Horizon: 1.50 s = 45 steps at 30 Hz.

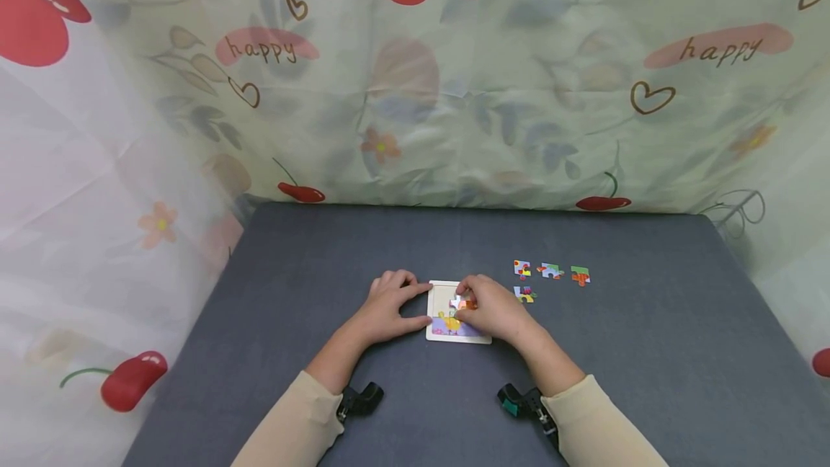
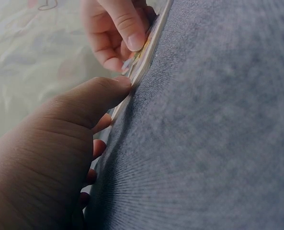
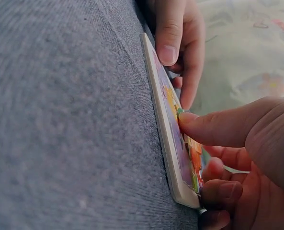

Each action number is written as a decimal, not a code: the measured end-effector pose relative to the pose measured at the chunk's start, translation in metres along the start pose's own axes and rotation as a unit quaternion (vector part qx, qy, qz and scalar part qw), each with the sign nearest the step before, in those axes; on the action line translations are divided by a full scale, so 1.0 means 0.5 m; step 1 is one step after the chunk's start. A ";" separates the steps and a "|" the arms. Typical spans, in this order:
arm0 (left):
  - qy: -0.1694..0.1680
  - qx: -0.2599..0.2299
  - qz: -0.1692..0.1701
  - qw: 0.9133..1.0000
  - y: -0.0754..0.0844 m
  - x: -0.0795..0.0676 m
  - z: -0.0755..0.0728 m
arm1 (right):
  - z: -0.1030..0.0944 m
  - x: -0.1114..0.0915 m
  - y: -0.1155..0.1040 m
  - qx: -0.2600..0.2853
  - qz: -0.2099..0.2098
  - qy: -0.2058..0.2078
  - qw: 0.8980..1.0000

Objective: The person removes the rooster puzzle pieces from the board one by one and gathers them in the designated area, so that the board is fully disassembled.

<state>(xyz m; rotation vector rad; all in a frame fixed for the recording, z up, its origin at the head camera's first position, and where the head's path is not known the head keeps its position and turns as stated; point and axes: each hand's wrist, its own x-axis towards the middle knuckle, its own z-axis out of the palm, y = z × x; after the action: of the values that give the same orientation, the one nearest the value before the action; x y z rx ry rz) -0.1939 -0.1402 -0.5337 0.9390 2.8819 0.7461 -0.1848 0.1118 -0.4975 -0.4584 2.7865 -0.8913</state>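
Puzzle piece (image 1: 464, 304), pinched by your right hand (image 1: 498, 310) at the middle of the tray (image 1: 459, 339), may snag the nearer pieces (image 1: 444, 326) if pressed crooked, while your left hand (image 1: 387, 308), fingers extended, touches the tray's left side.

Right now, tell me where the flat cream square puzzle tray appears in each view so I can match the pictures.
Head: the flat cream square puzzle tray lies below and right of centre, between the hands.
Left wrist: a thin slanting edge at upper middle.
Right wrist: a narrow slanting strip, just right of centre.
Shared landmark: the bare right hand, at top in left wrist, lower right in right wrist.
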 end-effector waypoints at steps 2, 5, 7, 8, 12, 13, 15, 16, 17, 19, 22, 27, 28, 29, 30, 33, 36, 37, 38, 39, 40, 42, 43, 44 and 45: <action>0.002 -0.002 0.002 1.000 0.000 0.000 0.000 | -0.002 0.001 0.000 0.004 -0.006 0.002 1.000; 0.007 -0.002 0.006 1.000 -0.001 0.001 0.001 | -0.003 0.003 0.001 0.002 -0.011 0.001 1.000; 0.008 0.000 0.008 1.000 -0.002 0.002 0.003 | -0.003 0.003 0.002 -0.003 -0.017 0.002 1.000; 0.008 0.000 0.008 1.000 -0.003 0.003 0.003 | -0.003 0.003 0.003 -0.006 -0.019 0.002 1.000; 0.008 0.000 0.008 1.000 -0.002 0.004 0.004 | 0.000 0.002 0.006 -0.006 -0.025 0.009 1.000; 0.008 0.000 0.009 1.000 -0.001 0.004 0.004 | 0.000 0.003 0.007 -0.004 -0.024 0.010 1.000; 0.010 -0.001 0.010 1.000 0.001 0.004 0.003 | 0.000 0.004 0.008 -0.001 -0.021 0.011 1.000; 0.009 0.000 0.010 1.000 0.002 0.003 0.003 | 0.000 0.004 0.009 -0.002 -0.021 0.011 1.000; 0.011 0.000 0.011 1.000 0.002 0.003 0.004 | 0.000 0.004 0.010 -0.006 -0.021 0.010 1.000; 0.012 0.000 0.013 1.000 0.003 0.003 0.003 | -0.001 0.004 0.010 -0.020 -0.025 0.010 0.999; 0.009 0.003 0.012 1.000 0.004 0.004 0.002 | -0.001 0.003 0.011 -0.042 -0.032 0.009 0.999; 0.004 0.001 0.011 1.000 0.006 0.006 -0.001 | -0.001 0.002 0.012 -0.048 -0.035 0.008 0.998; 0.004 -0.001 0.011 1.000 0.006 0.006 -0.002 | -0.001 0.002 0.013 -0.047 -0.034 0.008 0.998; 0.004 -0.002 0.011 1.000 0.007 0.006 -0.002 | -0.001 0.002 0.014 -0.045 -0.033 0.008 0.998; 0.003 -0.002 0.010 1.000 0.007 0.006 -0.003 | 0.000 0.002 0.015 -0.041 -0.032 0.008 0.999; 0.002 0.000 0.007 1.000 0.006 0.006 -0.002 | 0.002 0.003 0.018 -0.034 -0.028 0.005 0.999; 0.001 0.002 0.000 1.000 0.004 0.005 0.000 | 0.003 0.006 0.020 -0.019 -0.025 0.001 1.000; 0.001 0.003 -0.002 1.000 0.003 0.005 0.001 | 0.003 0.007 0.021 -0.012 -0.024 -0.001 1.000; 0.002 0.005 -0.003 1.000 0.002 0.005 0.002 | 0.002 0.008 0.021 -0.005 -0.024 -0.004 1.000; 0.002 0.005 -0.005 1.000 0.001 0.005 0.003 | 0.001 0.009 0.021 0.003 -0.024 -0.007 1.000; 0.002 0.006 -0.006 1.000 -0.001 0.005 0.004 | 0.000 0.010 0.021 0.012 -0.025 -0.011 1.000; 0.003 0.008 -0.005 1.000 -0.003 0.004 0.005 | -0.003 0.011 0.022 0.027 -0.025 -0.017 0.999; 0.003 0.008 -0.004 1.000 -0.003 0.004 0.005 | -0.004 0.011 0.022 0.034 -0.025 -0.021 0.999; 0.003 0.008 -0.004 1.000 -0.003 0.004 0.005 | -0.006 0.011 0.023 0.040 -0.025 -0.024 0.999; 0.002 0.008 -0.004 1.000 -0.003 0.004 0.005 | -0.008 0.011 0.025 0.047 -0.026 -0.026 0.998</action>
<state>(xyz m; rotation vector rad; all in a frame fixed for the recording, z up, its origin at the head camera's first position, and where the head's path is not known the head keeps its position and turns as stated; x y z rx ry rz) -0.1960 -0.1391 -0.5365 0.9281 2.8982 0.7265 -0.1939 0.1214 -0.5022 -0.5322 2.6831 -1.0027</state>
